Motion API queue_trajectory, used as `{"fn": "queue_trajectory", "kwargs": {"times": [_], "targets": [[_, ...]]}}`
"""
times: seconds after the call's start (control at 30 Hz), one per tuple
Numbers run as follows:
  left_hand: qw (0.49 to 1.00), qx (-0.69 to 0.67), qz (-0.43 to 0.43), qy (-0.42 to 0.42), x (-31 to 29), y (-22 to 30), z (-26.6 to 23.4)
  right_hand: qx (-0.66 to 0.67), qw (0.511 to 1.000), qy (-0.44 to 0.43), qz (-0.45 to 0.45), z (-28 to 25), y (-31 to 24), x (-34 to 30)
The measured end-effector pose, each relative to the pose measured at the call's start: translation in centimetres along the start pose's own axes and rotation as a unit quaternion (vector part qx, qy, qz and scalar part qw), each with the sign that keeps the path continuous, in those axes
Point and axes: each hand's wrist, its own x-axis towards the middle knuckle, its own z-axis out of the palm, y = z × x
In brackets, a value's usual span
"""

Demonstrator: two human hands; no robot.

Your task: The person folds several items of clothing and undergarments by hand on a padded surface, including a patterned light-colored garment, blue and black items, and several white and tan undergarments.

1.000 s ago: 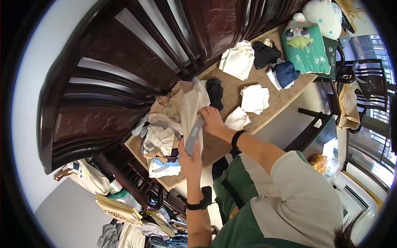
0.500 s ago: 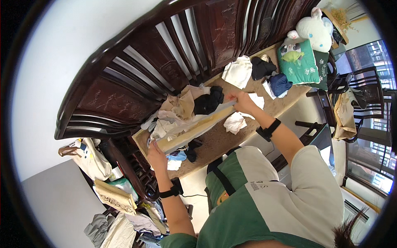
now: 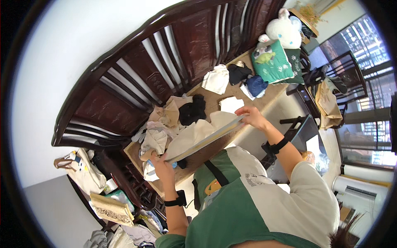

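A cream cloth garment [image 3: 192,136] with a straight pale band along its near edge is stretched between my two hands, above the bench seat. Its kind is hard to make out. My left hand [image 3: 164,170] grips the left end of the band, and my right hand [image 3: 253,118] pinches the right end between thumb and fingers. Beyond the garment lie a loose heap of beige and white clothes [image 3: 154,141] and a crumpled black garment [image 3: 192,110]. A white folded cloth [image 3: 230,104] sits just past my right hand, partly hidden.
The dark carved bench back [image 3: 128,84] rises behind the seat. Farther right lie a white folded garment [image 3: 216,79], a black one [image 3: 238,73], a navy one [image 3: 257,85] and a green cushion [image 3: 273,64]. A canvas bag [image 3: 87,171] stands left; a glass-topped table [image 3: 304,132] right.
The view has shifted. The band now slants more steeply, and the cream cloth spreads out beyond it toward the heap. Both hands keep hold of the garment's ends.
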Motion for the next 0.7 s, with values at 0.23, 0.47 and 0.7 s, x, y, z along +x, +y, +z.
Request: {"fn": "queue_trajectory", "kwargs": {"times": [0.23, 0.47, 0.7], "targets": [[0.817, -0.226, 0.017, -0.530, -3.4, 3.9, 2.3, 0.286, 0.933, 0.180, 0.123, -2.7, 1.9, -3.3], [0.858, -0.213, -0.041, -0.465, -3.7, 8.9, 5.6, -0.067, 0.987, 0.145, 0.007, -9.0, 5.4, -3.5], [0.904, -0.225, -0.357, -0.075, 1.3, 18.7, 9.2, -0.255, 0.950, 0.144, -0.111, -16.3, 10.1, 3.8]]}}
